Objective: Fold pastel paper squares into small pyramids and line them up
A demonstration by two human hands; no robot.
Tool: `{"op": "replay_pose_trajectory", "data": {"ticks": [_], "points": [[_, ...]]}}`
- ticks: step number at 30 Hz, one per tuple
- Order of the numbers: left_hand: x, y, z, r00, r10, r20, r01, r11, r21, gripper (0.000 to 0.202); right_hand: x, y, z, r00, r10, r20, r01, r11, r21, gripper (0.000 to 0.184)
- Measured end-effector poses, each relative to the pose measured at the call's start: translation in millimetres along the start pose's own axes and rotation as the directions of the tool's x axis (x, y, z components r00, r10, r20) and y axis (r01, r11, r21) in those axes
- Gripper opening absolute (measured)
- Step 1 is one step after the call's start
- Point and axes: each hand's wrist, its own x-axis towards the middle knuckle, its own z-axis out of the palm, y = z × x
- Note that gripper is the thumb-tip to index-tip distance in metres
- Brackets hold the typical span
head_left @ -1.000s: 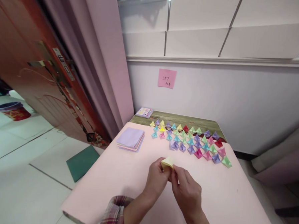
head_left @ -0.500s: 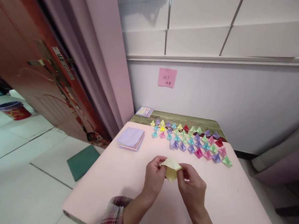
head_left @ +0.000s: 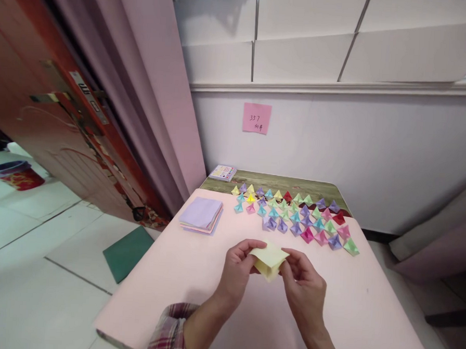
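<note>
Between my two hands, above the pink tabletop, is a pale yellow folded paper (head_left: 270, 257) with its layers parted at the front. My left hand (head_left: 238, 271) pinches its left corner, thumb in front and fingers behind. At the right corner, my right hand (head_left: 303, 282) grips the paper between thumb and fingers. Beyond my hands stand several rows of small folded paper boats (head_left: 296, 229) in purple, green, blue, pink, yellow and red. To the left lies a stack of square paper sheets (head_left: 202, 213), a purple one on top.
The table (head_left: 165, 280) has a pink cover and a wood-patterned back strip. A small printed packet (head_left: 222, 173) sits at its back left corner. A pink note (head_left: 257, 118) is stuck on the wall. At left are a curtain, a red door (head_left: 62, 150) and a green board (head_left: 128, 253) on the floor.
The yellow paper has gone from an arched, open shape to a flatter diamond-like top. My right hand has shifted slightly right, and the camera view has moved a little.
</note>
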Motion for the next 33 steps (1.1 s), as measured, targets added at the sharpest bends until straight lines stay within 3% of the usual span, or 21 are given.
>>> {"op": "replay_pose_trajectory", "data": {"ticks": [2,5,8,10,13,16,19,22,25,33], "points": [[0.8,1.8,-2.0,1.0,-0.001,0.001,0.001,1.0,-0.011,0.023,2.3,0.3,-2.6,0.99,0.092,0.106,-0.11,0.977,0.183,0.036],[0.4,5.4,-6.5,0.998,0.049,0.049,-0.052,0.997,0.061,0.023,9.8,-0.6,-6.3,0.924,0.248,0.29,-0.349,0.856,0.381,0.044],[-2.8,9.8,-11.4,0.98,0.118,0.16,-0.143,0.977,0.157,0.023,17.5,-3.1,-6.2,0.825,0.389,0.41,-0.542,0.75,0.378,0.049],[-5.7,12.7,-13.5,0.962,0.135,0.239,-0.185,0.962,0.199,0.023,19.9,-4.8,-3.6,0.785,0.437,0.439,-0.59,0.742,0.318,0.046],[-9.1,13.8,-13.0,0.954,0.115,0.278,-0.162,0.975,0.154,0.03,18.4,-5.9,1.2,0.823,0.404,0.399,-0.536,0.785,0.311,0.039],[-8.5,8.5,-9.3,0.988,0.054,0.147,-0.059,0.998,0.032,0.044,13.2,-5.9,4.3,0.887,0.326,0.326,-0.429,0.843,0.324,0.037],[-5.2,-0.8,-7.8,0.998,-0.067,0.015,0.067,0.998,-0.019,0.042,9.0,-6.1,4.9,0.922,0.28,0.268,-0.353,0.892,0.283,0.036],[-3.4,-7.7,-10.0,0.996,-0.089,-0.011,0.089,0.996,0.009,0.035,8.5,-6.4,4.2,0.913,0.265,0.31,-0.355,0.889,0.288,0.033],[-5.9,-10.0,-12.1,0.998,-0.046,0.04,0.042,0.995,0.091,0.032,10.2,-6.1,3.2,0.88,0.289,0.378,-0.423,0.84,0.34,0.035],[-12.4,-19.9,-8.7,0.995,-0.05,0.083,0.043,0.995,0.089,0.034,5.1,1.8,2.0,0.869,0.333,0.365,-0.46,0.817,0.349,0.033]]}}
